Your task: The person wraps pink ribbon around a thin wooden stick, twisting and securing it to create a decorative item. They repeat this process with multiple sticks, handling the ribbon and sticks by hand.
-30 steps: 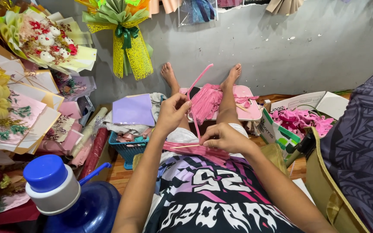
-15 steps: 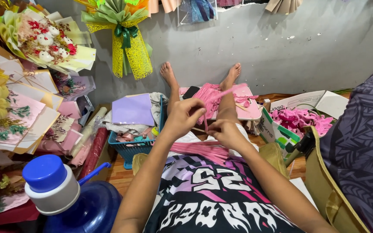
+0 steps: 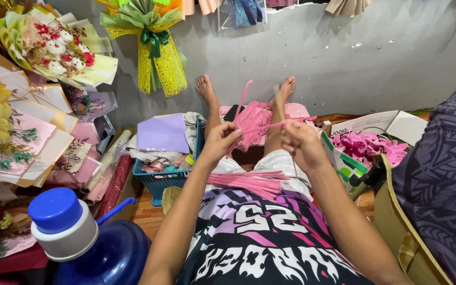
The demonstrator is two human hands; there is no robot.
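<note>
Grey wall (image 3: 344,63) behind; left hand (image 3: 220,141), right hand (image 3: 301,141) pinching pink strip (image 3: 262,127), now pulled farther apart.

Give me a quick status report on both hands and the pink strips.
Left hand pinching pink strips, raised over lap. Right hand gripping the same strips at the other side. Spare bundle of pink strips across the lap. Nothing between the hands.

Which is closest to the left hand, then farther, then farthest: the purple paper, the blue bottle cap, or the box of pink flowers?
From the left hand:
1. Purple paper, just left, on the basket.
2. Box of pink flowers, far right.
3. Blue bottle cap, lower left.
</note>
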